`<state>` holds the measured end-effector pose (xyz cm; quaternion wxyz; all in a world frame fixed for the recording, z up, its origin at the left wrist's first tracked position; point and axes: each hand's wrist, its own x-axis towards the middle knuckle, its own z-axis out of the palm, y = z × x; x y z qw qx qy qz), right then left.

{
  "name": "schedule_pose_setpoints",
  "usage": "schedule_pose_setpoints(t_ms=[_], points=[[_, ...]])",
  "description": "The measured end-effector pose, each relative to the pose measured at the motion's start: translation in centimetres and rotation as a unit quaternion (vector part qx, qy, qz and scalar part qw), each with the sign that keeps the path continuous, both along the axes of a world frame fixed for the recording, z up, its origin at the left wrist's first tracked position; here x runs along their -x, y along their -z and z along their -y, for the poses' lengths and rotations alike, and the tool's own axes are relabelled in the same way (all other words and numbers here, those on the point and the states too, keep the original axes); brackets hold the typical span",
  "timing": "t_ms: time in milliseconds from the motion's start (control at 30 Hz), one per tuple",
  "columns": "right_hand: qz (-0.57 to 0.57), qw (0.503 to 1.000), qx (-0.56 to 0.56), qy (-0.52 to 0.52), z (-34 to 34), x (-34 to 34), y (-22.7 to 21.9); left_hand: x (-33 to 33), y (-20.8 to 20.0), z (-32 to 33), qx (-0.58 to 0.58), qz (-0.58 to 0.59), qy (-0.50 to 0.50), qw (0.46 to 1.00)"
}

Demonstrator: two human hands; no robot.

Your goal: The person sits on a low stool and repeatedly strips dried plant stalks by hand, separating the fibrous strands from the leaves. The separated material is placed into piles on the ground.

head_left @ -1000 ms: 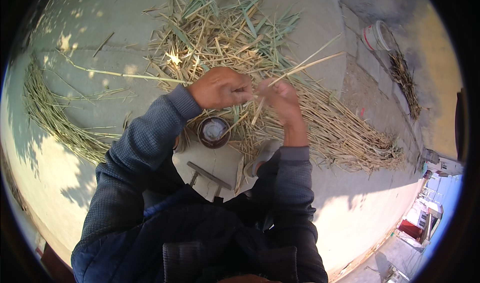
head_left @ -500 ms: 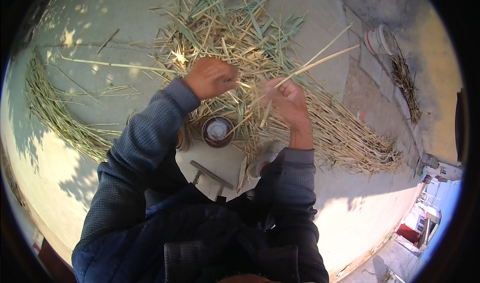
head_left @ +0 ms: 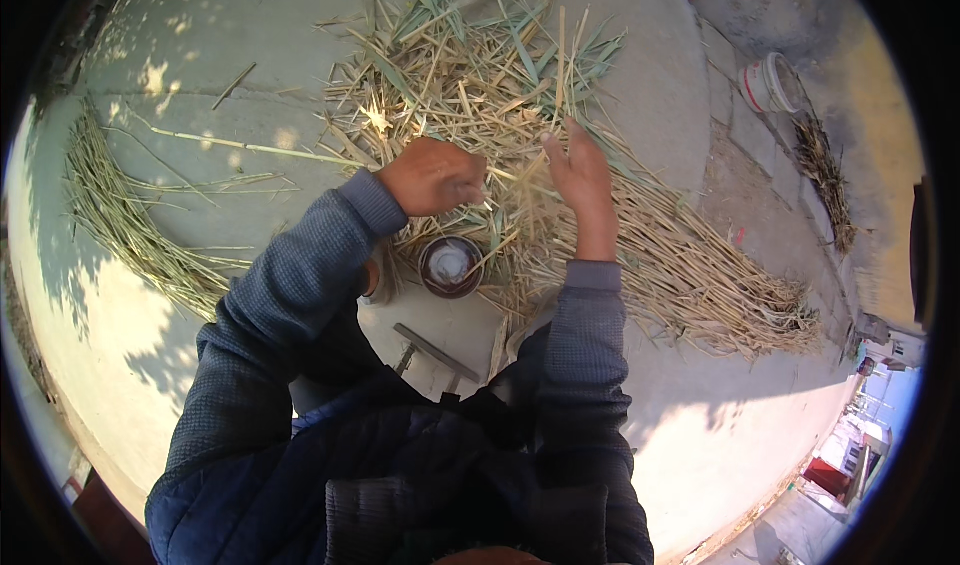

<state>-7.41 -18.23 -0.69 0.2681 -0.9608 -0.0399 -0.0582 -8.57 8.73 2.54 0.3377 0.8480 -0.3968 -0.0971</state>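
Note:
A loose pile of dry reed stalks and green leaves lies on the pale concrete ground in front of me. My left hand is a closed fist at the near edge of the pile, with stalks gripped inside it. My right hand is beside it, fingers stretched up over the pile. A pale straight stalk runs upward from its thumb; whether the hand grips it is unclear. Just below both hands stands a small round dark bowl with something whitish in it.
A flat dark blade-like tool lies on a pale board by my knees. A sorted bundle of thin stalks curves along the left, and a longer straw bundle stretches right. A white bucket stands at the far right.
Both hands have moved forward and apart over the pile. The long stalk that slanted up to the right from my right hand now points straight up. The right fingers have spread out.

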Motion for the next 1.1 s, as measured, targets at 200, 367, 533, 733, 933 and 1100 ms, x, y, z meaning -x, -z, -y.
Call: schedule_pose_setpoints(t_ms=[200, 367, 533, 733, 933, 1100], points=[[-0.209, 0.934, -0.29, -0.021, -1.6, 1.2, -1.8, -0.4, -0.7, -0.2, -0.026, 0.043, -0.052, 0.997], [-0.298, 0.817, -0.489, -0.068, -4.0, 3.3, -2.5, -0.3, -0.5, -0.2, 0.005, 0.079, -0.074, 0.994], [-0.248, 0.844, -0.476, -0.017, -5.2, 3.5, -1.3, -0.2, 0.1, 0.1, 0.022, 0.107, -0.103, 0.989], [-0.187, 0.801, -0.566, 0.062, -0.7, 3.1, -1.9, 0.1, -0.9, -3.0, 0.005, 0.161, -0.12, 0.98], [-0.209, 0.801, -0.558, 0.059, 0.4, 4.0, -1.9, 0.8, -4.4, -3.7, -0.097, 0.323, -0.064, 0.939], [-0.264, 0.767, -0.584, -0.014, -0.9, 5.6, -1.7, 2.3, -7.1, -5.6, -0.155, 0.382, -0.043, 0.91]])
